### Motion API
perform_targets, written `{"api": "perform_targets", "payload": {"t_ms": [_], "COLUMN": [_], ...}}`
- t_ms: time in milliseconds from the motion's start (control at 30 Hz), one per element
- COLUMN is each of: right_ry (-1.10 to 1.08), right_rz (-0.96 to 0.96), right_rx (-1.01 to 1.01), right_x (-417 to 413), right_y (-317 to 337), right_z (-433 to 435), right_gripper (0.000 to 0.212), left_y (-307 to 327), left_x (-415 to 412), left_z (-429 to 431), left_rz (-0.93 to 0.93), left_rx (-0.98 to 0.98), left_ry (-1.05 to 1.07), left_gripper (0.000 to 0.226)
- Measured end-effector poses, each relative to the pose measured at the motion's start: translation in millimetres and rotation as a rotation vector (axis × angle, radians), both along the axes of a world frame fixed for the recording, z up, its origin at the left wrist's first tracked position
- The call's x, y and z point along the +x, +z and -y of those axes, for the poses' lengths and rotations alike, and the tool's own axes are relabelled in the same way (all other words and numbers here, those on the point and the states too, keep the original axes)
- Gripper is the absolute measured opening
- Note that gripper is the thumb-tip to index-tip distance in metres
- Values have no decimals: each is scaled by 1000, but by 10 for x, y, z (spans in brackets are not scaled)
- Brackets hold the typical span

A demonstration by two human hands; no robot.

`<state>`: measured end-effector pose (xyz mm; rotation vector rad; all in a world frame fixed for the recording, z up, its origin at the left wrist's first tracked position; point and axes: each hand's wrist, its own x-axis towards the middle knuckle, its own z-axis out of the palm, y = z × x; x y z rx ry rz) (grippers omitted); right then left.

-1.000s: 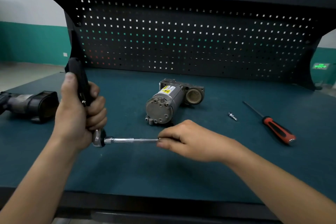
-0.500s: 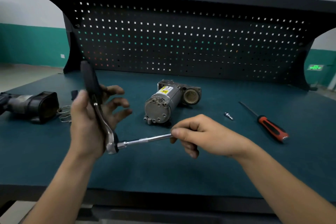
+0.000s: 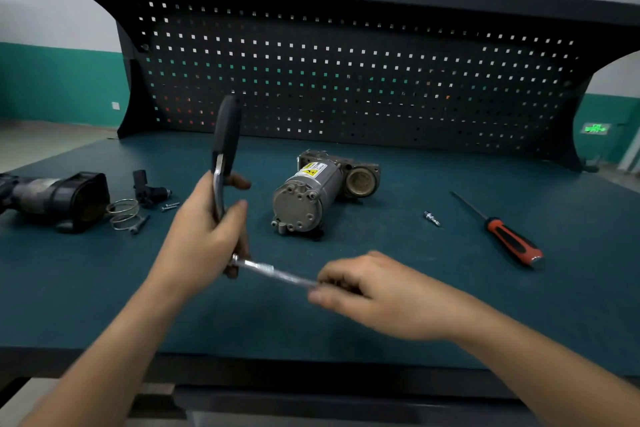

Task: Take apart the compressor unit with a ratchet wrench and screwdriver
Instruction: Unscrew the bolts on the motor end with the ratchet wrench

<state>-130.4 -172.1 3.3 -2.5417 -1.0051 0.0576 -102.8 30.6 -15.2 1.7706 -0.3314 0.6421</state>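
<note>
Ratchet wrench point(image 3: 219, 178), chrome shank with black grip: near-upright in left hand point(image 3: 201, 236), fingers curled round the shank, grip end pointing up and away toward the pegboard. Chrome extension bar point(image 3: 273, 270): joined to the wrench at the base of the left hand, long axis running right and slightly toward the bench edge. Far end pinched between thumb and curled fingers of right hand point(image 3: 381, 291); any socket there hidden and blurred. Compressor unit point(image 3: 308, 198), grey metal cylinder with yellow warning label: on its side on the teal bench mat point(image 3: 104, 288), beyond both hands and roughly between them. Round bolted end cap toward the viewer, long axis running back and right; apart from the tool, untouched. Bar tip aimed rightward, not at the end cap, so judged to need swinging round and forward before meeting a bolt head. Left hand the nearer, by a little. Nothing between hands and end cap. Screwdriver point(image 3: 512, 241), red and black handle: well to the right, shaft pointing away. Small metal fitting point(image 3: 432, 218): between screwdriver and compressor. Far left, well apart from the working line: dark removed housing point(image 3: 59, 198), wire spring coil point(image 3: 123, 213), small black connector point(image 3: 147, 187), loose screws point(image 3: 169, 207). Black perforated pegboard point(image 3: 346, 80) behind.
</note>
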Motion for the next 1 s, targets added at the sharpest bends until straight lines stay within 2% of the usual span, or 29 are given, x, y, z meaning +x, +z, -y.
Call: {"api": "perform_targets", "payload": {"t_ms": [100, 200, 233, 267, 300, 367, 433, 500, 600, 633, 833, 967, 1000], "right_ry": [-100, -139, -136, -131, -128, -119, -117, -122, -145, -138, -137, -117, -125], "right_rz": [210, 579, 639, 635, 550, 235, 61, 102, 380, 402, 59, 274, 257], "right_rx": [-116, -277, -299, -298, -243, -29, 95, 30, -167, -166, 190, -8, -43], "right_x": [126, 264, 278, 272, 264, 260, 268, 264, 241, 226, 174, 129, 131], "right_y": [163, 242, 239, 234, 230, 249, 282, 265, 192, 180, 263, 202, 188], "right_z": [-79, -90, -98, -110, -117, -105, -88, -97, -110, -109, -62, -10, 5], "right_gripper": [33, 39, 38, 37, 36, 35, 36, 37, 35, 33, 42, 41, 40], "left_y": [175, 307, 331, 340, 336, 312, 289, 275, 283, 291, 347, 346, 330], "left_x": [269, 465, 502, 524, 534, 541, 543, 560, 576, 575, 529, 465, 441], "left_z": [-46, -79, -87, -96, -104, -107, -101, -97, -92, -90, -32, 4, 23], "left_rz": [32, 45, 57, 70, 82, 94, 81, 55, 17, 16, 75, 123, 140], "left_rx": [22, 10, 16, 26, 37, 56, 67, 67, 62, 64, 70, 86, 114], "left_ry": [46, 64, 63, 61, 60, 55, 51, 44, 20, 11, -9, -11, 8], "left_gripper": [28, 29, 29, 29, 30, 30, 30, 30, 29, 29, 29, 30, 31]}}
